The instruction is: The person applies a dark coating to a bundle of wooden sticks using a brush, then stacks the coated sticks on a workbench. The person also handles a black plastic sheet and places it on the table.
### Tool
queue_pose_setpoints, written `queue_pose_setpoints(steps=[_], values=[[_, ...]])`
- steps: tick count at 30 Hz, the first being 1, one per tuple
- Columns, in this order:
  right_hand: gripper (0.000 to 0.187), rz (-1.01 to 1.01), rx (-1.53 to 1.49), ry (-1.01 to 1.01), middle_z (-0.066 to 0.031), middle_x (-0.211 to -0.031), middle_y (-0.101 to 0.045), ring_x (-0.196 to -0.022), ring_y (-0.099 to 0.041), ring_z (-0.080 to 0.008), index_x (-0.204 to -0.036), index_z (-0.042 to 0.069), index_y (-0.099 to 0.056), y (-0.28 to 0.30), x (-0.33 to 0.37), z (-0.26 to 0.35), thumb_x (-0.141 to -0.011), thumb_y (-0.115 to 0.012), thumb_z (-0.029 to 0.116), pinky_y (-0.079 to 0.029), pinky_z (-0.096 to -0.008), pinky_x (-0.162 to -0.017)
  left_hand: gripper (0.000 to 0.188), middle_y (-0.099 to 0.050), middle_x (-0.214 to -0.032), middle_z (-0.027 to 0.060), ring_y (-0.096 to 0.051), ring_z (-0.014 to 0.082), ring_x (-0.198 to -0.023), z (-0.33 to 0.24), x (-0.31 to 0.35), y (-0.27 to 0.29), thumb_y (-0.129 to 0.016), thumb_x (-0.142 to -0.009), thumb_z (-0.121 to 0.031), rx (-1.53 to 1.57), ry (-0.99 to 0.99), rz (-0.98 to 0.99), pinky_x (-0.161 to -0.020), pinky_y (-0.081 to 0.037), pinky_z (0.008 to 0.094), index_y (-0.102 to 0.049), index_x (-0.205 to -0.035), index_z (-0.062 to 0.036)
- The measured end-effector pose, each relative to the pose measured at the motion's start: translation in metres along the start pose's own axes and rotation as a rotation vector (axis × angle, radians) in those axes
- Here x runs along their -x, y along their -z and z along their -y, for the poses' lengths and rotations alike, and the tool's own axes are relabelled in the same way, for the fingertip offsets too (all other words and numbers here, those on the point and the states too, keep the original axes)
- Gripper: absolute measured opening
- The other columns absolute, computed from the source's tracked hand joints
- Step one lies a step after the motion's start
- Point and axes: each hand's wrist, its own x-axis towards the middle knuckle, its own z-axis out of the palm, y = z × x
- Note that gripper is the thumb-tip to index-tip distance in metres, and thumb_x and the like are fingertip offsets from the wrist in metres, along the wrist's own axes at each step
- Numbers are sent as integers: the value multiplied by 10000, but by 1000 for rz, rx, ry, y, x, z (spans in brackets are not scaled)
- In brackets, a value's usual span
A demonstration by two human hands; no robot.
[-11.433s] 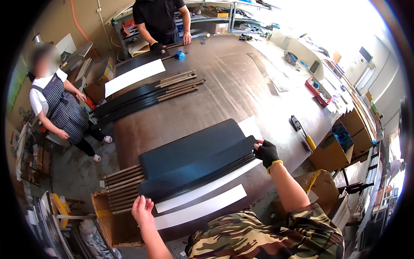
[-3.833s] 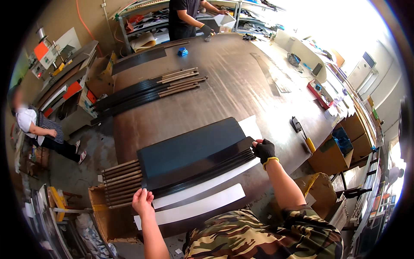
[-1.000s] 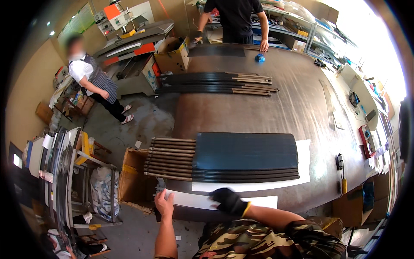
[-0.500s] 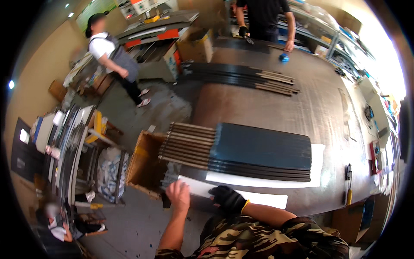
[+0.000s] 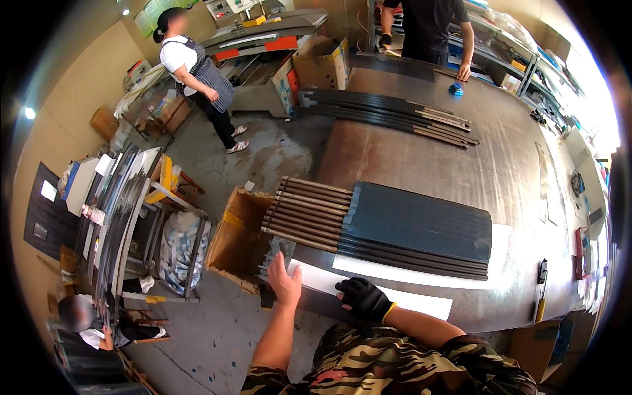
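Note:
My left hand (image 5: 285,282), bare, is beside the left end of a long white strip (image 5: 415,305) near the table's front edge. Its fingers are stretched out and hold nothing. My right hand (image 5: 366,300), in a black glove with a yellow cuff, lies over the strip's middle with its fingers bent around it; the palm side is hidden. Just beyond lies a stack of long flat bars (image 5: 308,209), brown at their left ends. Dark blue-grey film or sheet (image 5: 421,222) covers their right part. A white sheet (image 5: 501,247) shows under the stack.
An open cardboard box (image 5: 240,230) stands at the table's left edge. More bars (image 5: 395,115) lie farther back. A yellow-handled tool (image 5: 541,289) lies at right. One person (image 5: 431,33) works at the table's far end, another (image 5: 194,76) stands left; a third (image 5: 99,322) sits lower left.
My left hand's fingers, bent at the strip's left end before, are now straightened and spread. My right hand stays on the strip. The whole view has shifted slightly.

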Motion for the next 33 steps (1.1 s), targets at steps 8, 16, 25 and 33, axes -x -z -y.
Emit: queue_pose_setpoints(steps=[8,16,25,33], values=[[388,20,4,-32,-148,-1310,-591,-1182,-538,-314,-1184,35,-640,0,0,3,-849,-687,225,-445,-434,-1011,224,-618,-1170,123,-548,372,-1088,9,-4,-4,-766,-751,-108,-121,-163,-25,-913,-443,500,-715,-967,-78],[364,0,51,-6,-151,-1272,-607,-1167,-548,-311,-1136,26,-653,2,-3,5,-825,-705,207,-452,-428,-1001,276,-621,-1124,70,-554,333,-1038,1,-9,-5,-769,-749,-115,-137,-87,18,-871,-434,489,-701,-1014,-84],[374,-6,15,-33,-146,-1254,-619,-1142,-564,-318,-1143,25,-652,5,-6,8,-809,-705,186,-468,-432,-986,395,-567,-1330,161,-520,380,-1172,-13,17,2,-708,-818,-153,-226,-115,89,-990,-414,499,-661,-1182,-5],[359,-9,28,-20,-152,-1269,-612,-1159,-559,-322,-1145,23,-656,1,-1,5,-830,-693,191,-458,-439,-1003,442,-486,-1419,197,-441,407,-1282,-24,25,29,-698,-829,-242,-248,-300,203,-1036,-340,575,-624,-1233,-79]])
